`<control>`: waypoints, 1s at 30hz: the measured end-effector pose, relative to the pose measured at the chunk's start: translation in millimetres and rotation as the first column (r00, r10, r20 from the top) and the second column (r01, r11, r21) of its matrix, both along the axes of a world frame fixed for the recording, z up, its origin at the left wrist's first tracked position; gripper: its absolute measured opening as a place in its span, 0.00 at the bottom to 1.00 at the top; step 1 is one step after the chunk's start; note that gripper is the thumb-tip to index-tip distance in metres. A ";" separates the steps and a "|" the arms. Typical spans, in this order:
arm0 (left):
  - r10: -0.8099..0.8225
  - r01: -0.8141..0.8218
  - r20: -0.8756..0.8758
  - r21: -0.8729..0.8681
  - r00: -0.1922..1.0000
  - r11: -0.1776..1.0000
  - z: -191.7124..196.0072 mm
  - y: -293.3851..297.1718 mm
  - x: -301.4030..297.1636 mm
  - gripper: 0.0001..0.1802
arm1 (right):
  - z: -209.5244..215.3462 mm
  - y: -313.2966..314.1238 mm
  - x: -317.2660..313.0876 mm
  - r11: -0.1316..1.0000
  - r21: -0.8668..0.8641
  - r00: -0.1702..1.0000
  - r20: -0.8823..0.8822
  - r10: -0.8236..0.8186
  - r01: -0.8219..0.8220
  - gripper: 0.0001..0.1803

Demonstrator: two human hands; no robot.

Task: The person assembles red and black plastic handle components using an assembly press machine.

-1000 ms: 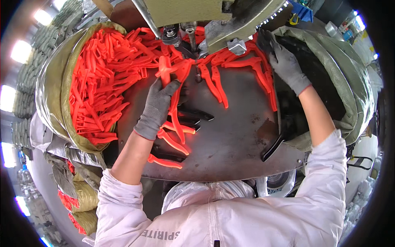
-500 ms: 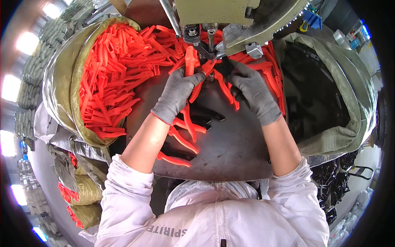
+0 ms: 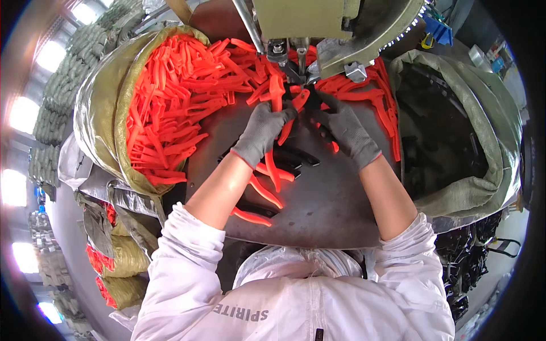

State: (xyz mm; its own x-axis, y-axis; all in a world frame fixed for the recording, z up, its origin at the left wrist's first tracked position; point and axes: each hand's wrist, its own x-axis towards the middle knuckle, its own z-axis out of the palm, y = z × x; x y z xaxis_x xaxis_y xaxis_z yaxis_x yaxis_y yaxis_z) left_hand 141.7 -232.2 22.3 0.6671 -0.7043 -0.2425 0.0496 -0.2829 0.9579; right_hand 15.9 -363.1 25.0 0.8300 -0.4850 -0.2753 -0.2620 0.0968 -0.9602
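Note:
My left hand (image 3: pixel 263 129), in a grey glove, is closed on a red curved plastic handle (image 3: pixel 276 94). A second red handle (image 3: pixel 301 100) slants past its thumb, just below the metal press head (image 3: pixel 301 54). My right hand (image 3: pixel 344 128), gloved too, is closed beside it. Its fingers are around a black piece (image 3: pixel 314 98), mostly hidden, and a red tip (image 3: pixel 334 147) shows below the palm. Under my left wrist, several red handles (image 3: pixel 266 192) and black pieces (image 3: pixel 307 157) lie on the dark metal table (image 3: pixel 324 210).
A sack (image 3: pixel 122 113) of red handles (image 3: pixel 170 108) stands at the left, spilling onto the table. Black parts lie in an open sack (image 3: pixel 495 187) at the right. The green machine body (image 3: pixel 301 17) overhangs the far side. More red handles (image 3: pixel 382 108) lie beyond my right hand.
Between my hands, the red handles have turned and come away from the press tip. The red leg near my right hand is now mostly covered. The whole view has shifted slightly.

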 end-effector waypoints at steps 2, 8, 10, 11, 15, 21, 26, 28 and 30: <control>0.019 -0.031 0.193 0.062 0.981 0.998 -1.0 5.2 1.8 0.12 | -4.7 -0.9 -2.2 1.000 0.005 1.000 -0.022 -0.012 0.012 0.27; 0.100 -0.120 -0.130 -0.162 0.986 0.979 22.6 43.2 28.8 0.11 | -4.8 1.3 -4.8 1.000 0.004 1.000 0.030 0.008 -0.008 0.25; 0.032 -0.090 -0.269 -0.207 0.963 0.974 25.5 50.7 31.0 0.11 | 1.5 3.5 -3.9 1.000 0.011 1.000 0.019 -0.006 0.005 0.24; 0.098 -0.141 -0.226 -0.184 0.969 0.973 24.8 52.5 29.3 0.13 | 5.0 4.9 -4.2 0.999 0.027 1.000 0.000 -0.024 0.024 0.24; 0.101 -0.118 -0.093 -0.193 0.991 0.974 23.1 55.1 16.5 0.13 | 18.0 4.6 -10.8 0.990 -0.143 1.000 0.000 -0.001 0.001 0.24; 0.002 -0.006 -0.084 -0.048 0.997 0.999 35.0 53.9 9.0 0.12 | 12.7 7.1 -15.4 0.996 -0.047 0.991 -0.115 0.065 -0.071 0.25; -0.259 0.262 -0.052 0.063 0.964 0.963 46.4 49.6 4.5 0.21 | -1.4 5.9 -14.4 0.999 0.041 0.996 -0.085 0.027 -0.023 0.27; -0.296 0.298 -0.037 0.056 0.954 0.953 52.9 45.4 -0.3 0.22 | -8.7 6.8 -15.1 0.994 0.108 0.999 -0.039 0.000 0.004 0.26; -0.306 0.307 -0.038 0.031 0.951 0.951 57.8 36.3 -6.8 0.22 | -15.9 11.0 -14.1 0.985 0.163 0.999 0.004 -0.052 0.051 0.26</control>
State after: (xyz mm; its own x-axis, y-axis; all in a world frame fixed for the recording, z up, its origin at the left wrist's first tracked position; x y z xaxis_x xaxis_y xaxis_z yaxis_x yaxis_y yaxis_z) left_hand 134.9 -195.9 80.1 0.4122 -0.8640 -0.2891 -0.0141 -0.3233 0.9462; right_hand 1.9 -352.2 9.1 0.8077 -0.4764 -0.3474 -0.2448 0.2651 -0.9326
